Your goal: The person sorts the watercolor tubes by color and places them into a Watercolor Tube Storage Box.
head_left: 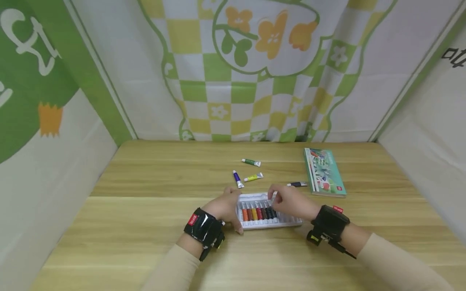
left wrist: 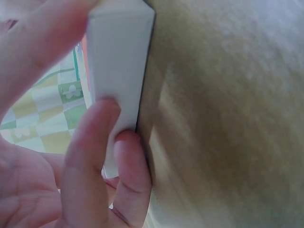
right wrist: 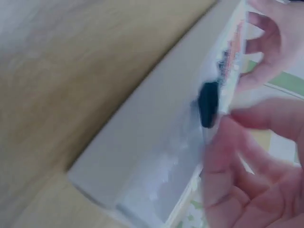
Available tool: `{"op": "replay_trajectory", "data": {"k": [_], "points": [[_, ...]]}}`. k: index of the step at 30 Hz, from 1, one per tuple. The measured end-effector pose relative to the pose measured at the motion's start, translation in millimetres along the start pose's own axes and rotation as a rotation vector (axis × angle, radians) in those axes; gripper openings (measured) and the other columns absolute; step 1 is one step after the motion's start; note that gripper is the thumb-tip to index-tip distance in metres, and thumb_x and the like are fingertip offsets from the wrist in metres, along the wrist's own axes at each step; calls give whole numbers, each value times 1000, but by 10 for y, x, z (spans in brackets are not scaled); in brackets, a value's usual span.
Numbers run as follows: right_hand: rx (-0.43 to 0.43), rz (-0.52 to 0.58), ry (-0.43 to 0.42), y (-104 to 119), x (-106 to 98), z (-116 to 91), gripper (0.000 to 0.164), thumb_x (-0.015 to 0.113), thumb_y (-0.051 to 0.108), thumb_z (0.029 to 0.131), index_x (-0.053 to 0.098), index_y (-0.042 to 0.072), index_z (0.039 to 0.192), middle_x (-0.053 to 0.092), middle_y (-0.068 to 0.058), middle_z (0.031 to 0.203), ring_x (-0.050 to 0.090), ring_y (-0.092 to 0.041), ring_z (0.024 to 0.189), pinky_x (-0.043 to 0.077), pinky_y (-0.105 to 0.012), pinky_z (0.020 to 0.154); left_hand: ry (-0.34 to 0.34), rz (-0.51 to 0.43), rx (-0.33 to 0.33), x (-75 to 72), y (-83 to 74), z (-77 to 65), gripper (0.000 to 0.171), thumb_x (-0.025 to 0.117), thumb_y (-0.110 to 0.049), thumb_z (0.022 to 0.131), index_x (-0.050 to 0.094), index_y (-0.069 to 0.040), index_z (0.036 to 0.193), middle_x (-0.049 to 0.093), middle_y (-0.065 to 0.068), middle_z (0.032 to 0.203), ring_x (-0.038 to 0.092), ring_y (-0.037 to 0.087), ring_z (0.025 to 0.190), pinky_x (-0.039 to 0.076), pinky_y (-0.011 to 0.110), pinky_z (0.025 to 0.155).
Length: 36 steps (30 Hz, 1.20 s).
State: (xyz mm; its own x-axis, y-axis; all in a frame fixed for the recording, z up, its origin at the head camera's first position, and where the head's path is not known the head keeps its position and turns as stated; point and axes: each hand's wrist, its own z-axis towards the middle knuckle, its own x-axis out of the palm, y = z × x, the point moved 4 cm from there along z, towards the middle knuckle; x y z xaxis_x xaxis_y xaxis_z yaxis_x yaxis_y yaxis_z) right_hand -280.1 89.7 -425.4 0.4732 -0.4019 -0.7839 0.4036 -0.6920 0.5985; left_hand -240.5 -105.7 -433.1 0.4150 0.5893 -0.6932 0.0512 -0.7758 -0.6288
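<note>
A white plastic tray point(head_left: 262, 227) lies on the wooden table, with a row of small paint tubes point(head_left: 255, 214) in its left part, orange and red through yellow to black. My left hand point(head_left: 226, 205) grips the tray's left end; in the left wrist view the fingertips press against its white side wall point(left wrist: 118, 57). Over the tray's right part, my right hand point(head_left: 293, 201) pinches the end of a dark paint tube point(right wrist: 208, 104) between thumb and forefinger. That tube is blurred in the right wrist view, close over the tray's slots.
Behind the tray lie a green tube point(head_left: 251, 162), a yellow tube point(head_left: 253, 177) and a purple tube point(head_left: 238, 179). A black tube point(head_left: 297, 184) lies beside a teal illustrated box point(head_left: 325, 171) at the right. A checkered curtain point(head_left: 240, 97) hangs along the table's back edge.
</note>
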Motion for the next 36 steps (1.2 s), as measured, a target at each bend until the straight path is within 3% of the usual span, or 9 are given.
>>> {"op": "replay_trajectory", "data": {"k": [5,9,16,20,24,30,36], "points": [[45,-28,16,-13,27,10,24,77,16,93,61,11,110,58,1,75,50,-13,60,38,-27,53,-1,-12,17,-21,-20,-1,118,99,-2,53,37,8,153,35,25,142,54,36,109,53,45,90],[41,42,6,-26,32,14,26,77,10,92,61,10,113,60,-1,80,52,-15,64,42,-29,55,4,-19,31,-9,-22,-6,118,100,-1,52,36,10,152,35,24,138,54,34,104,54,39,84],[-69,164,-89,-29,-69,-53,26,77,8,91,65,5,113,61,-2,83,55,-18,73,46,-29,59,-2,-14,28,-23,-13,-30,119,100,-3,53,35,11,152,35,25,138,53,35,108,52,44,91],[-59,183,-84,-71,-59,-80,21,77,9,91,67,5,109,64,-1,84,58,-16,76,47,-28,62,-6,-24,29,-28,-13,-35,118,99,-2,53,36,10,152,36,24,136,53,35,107,52,44,90],[-62,140,-53,-128,-10,-116,17,76,8,91,71,5,107,66,1,89,58,-14,79,48,-27,65,-4,-25,30,-7,-12,-40,117,99,-2,52,37,10,151,37,24,135,53,35,108,52,44,91],[-84,17,-74,-169,-36,-198,16,79,11,89,80,9,105,69,1,101,59,-16,86,50,-29,70,1,-24,27,0,-17,-38,120,99,-3,53,35,9,153,35,26,141,53,37,112,52,46,93],[-165,-106,-70,-84,-44,-208,8,78,9,89,83,10,95,74,-2,103,68,-24,101,57,-44,87,6,-12,21,0,-21,-32,122,100,-4,53,34,9,154,34,27,145,54,38,114,52,46,93]]}}
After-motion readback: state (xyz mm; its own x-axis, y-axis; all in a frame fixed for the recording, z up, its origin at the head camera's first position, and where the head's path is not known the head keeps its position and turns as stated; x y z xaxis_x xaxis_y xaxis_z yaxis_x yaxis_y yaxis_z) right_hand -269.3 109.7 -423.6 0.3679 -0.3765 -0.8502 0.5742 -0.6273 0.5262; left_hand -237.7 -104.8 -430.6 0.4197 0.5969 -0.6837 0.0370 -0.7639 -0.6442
